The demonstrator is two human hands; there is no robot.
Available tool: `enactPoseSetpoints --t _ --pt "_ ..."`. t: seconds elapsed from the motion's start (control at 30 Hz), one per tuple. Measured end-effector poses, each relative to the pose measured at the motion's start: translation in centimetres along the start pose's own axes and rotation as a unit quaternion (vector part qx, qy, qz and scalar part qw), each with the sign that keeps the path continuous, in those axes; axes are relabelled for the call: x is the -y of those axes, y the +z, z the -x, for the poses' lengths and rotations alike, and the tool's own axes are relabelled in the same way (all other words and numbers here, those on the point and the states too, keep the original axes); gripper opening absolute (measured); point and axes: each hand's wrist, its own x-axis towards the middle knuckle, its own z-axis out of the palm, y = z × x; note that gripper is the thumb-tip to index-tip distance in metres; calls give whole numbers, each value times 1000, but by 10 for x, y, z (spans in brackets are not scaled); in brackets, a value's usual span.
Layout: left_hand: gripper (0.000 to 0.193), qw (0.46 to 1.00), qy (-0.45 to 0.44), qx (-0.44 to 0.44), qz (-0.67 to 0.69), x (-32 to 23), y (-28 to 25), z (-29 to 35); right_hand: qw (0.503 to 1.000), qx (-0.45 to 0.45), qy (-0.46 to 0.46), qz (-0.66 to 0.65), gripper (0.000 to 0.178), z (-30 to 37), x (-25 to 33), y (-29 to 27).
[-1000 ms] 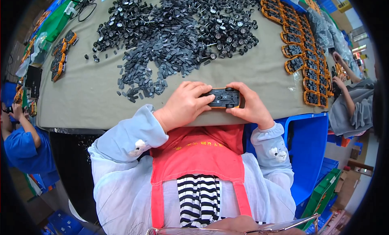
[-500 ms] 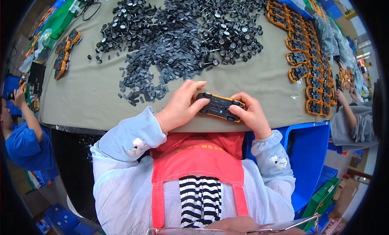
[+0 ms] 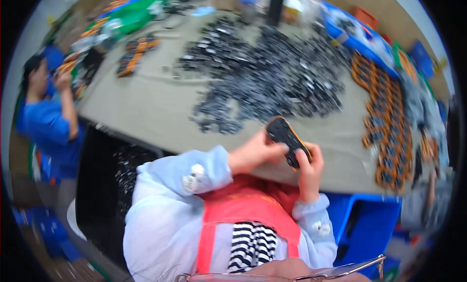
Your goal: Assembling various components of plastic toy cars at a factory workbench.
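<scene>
Between my two hands I hold a toy car (image 3: 286, 138), its black underside facing up and an orange edge showing along one side. My left hand (image 3: 258, 149) grips its left side, the thumb lying across the underside. Closed round the nearer right end is my right hand (image 3: 310, 169), its thumb also on the black base. The car is tilted, its far end pointing up and left. Beyond it on the cloth-covered table (image 3: 160, 111) spreads a heap of small dark flat pieces (image 3: 248, 94). Motion blur hides fine detail.
Black wheel-and-axle sets (image 3: 314, 80) lie heaped behind and beside the flat pieces. Rows of orange-and-black car bodies (image 3: 389, 126) line the right side; a few more car bodies (image 3: 134, 55) sit far left. A blue bin (image 3: 372, 223) stands at right. A co-worker in blue (image 3: 48, 121) is at left.
The view has swung, shifting the table contents in the picture. The toy car has turned from nearly level to a steep slant, still held in both hands.
</scene>
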Motion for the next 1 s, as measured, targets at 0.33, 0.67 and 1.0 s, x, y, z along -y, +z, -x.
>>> enactPoseSetpoints --t 0.33,0.67,1.0 --pt "38 938 172 -295 58 -115 -196 76 985 50 -105 129 16 4 2 -11" --pt "35 894 265 -334 134 -142 -649 136 977 21 -101 185 5 -45 -9 -9" --pt "34 766 231 -598 46 -140 -602 82 752 -232 -219 576 28 -100 -9 -236"
